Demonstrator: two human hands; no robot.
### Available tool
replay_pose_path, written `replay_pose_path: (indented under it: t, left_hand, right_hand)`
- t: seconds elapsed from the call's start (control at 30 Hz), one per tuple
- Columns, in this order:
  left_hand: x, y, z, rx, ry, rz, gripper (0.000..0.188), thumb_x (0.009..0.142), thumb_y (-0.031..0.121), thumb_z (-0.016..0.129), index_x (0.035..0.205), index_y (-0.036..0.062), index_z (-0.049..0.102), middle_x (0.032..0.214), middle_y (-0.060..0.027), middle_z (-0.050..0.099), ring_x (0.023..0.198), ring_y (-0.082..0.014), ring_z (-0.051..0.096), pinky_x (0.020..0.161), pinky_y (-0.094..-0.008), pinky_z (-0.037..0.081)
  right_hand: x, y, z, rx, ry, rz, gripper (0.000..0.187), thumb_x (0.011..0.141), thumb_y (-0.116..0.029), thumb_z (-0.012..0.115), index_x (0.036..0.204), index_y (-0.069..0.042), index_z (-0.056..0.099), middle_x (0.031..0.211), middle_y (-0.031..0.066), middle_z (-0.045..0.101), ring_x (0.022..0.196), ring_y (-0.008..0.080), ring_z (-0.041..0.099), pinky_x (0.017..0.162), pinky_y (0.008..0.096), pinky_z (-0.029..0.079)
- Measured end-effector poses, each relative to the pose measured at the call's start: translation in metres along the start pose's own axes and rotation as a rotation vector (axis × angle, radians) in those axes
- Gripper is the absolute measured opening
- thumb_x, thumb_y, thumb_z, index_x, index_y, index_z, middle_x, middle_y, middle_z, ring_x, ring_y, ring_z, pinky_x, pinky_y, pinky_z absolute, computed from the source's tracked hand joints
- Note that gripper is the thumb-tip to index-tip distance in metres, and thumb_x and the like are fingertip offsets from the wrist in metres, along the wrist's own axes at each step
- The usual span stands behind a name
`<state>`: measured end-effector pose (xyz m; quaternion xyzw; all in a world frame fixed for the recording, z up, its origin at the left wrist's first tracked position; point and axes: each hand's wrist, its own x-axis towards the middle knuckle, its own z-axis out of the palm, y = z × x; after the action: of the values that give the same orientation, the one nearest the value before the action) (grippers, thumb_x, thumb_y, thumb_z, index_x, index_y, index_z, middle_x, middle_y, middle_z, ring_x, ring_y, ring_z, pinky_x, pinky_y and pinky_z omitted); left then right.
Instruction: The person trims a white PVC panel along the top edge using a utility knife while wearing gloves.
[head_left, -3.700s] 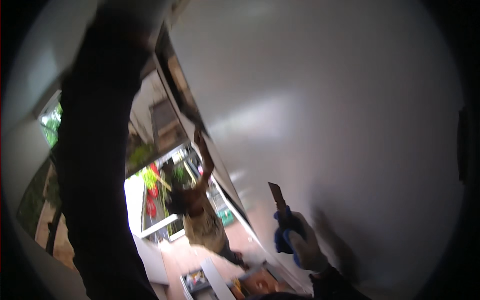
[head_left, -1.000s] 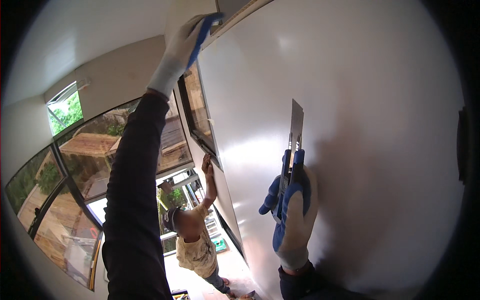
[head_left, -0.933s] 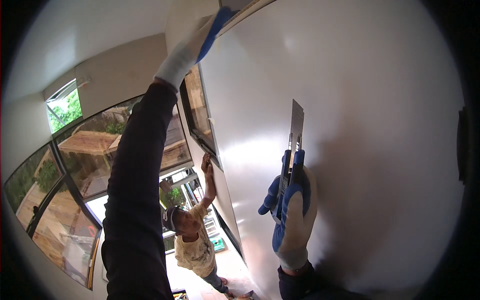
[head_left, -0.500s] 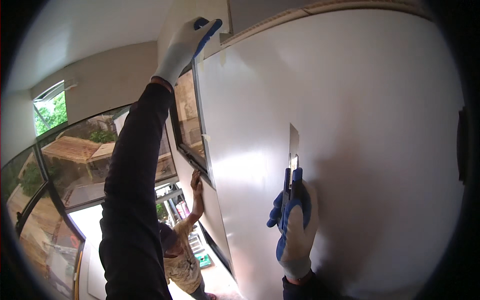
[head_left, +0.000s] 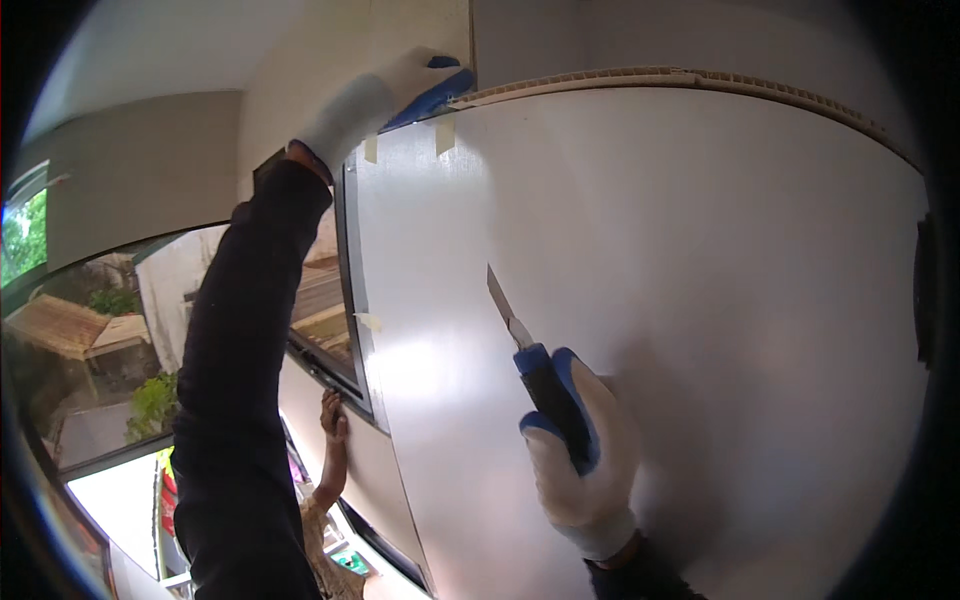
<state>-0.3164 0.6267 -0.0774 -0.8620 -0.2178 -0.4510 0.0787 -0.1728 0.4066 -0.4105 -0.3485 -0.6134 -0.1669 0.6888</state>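
My left hand (head_left: 425, 90), in a white glove with blue coating, is raised at the upper left corner of a large white panel (head_left: 540, 220). Its fingers reach out along the panel's top edge, with nothing visible in them; part of their contact is hidden. Lower down, in front of the panel, my gloved right hand (head_left: 590, 455) is closed round a utility knife (head_left: 553, 400) with a blue and black handle. The blade (head_left: 500, 295) is extended and points up and to the left. Whether its tip touches the panel I cannot tell.
Corrugated cardboard (head_left: 640, 80) edges the panel's top. Masking tape pieces (head_left: 445, 135) stick near its corner. A dark-framed window (head_left: 345, 290) borders its left side. Below, another person's hand (head_left: 335, 415) rests against the wall under the window.
The view has shifted, showing more of the panel's top. My right hand has turned the knife, so its blade leans left instead of standing upright. My left hand's fingers are lower against the top edge.
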Motion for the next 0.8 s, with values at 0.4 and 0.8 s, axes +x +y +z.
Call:
replay_pose_path:
  t: [0.4, 0.8]
  left_hand:
    - [0.004, -0.016, 0.011, 0.149, 0.152, 0.14, 0.056, 0.101, 0.051, 0.061, 0.141, 0.0121, 0.062, 0.133, -0.0168, 0.065, 0.113, -0.0277, 0.069, 0.104, -0.0304, 0.052]
    - [0.047, -0.075, 0.049, 0.783, 0.589, 0.513, 0.057, 0.094, 0.017, 0.074, 0.147, 0.0276, 0.057, 0.143, -0.0149, 0.055, 0.127, -0.0314, 0.062, 0.108, -0.0344, 0.054]
  right_hand:
    - [0.116, -0.034, -0.045, -1.149, -0.246, -0.654, 0.046, 0.084, -0.019, 0.078, 0.129, -0.014, 0.068, 0.095, 0.0109, 0.058, 0.079, 0.0296, 0.06, 0.063, 0.041, 0.05]
    - [0.192, -0.03, 0.01, -1.39, -0.235, -0.912, 0.044, 0.088, -0.019, 0.077, 0.131, -0.014, 0.068, 0.097, 0.0123, 0.059, 0.08, 0.0289, 0.059, 0.068, 0.0386, 0.051]
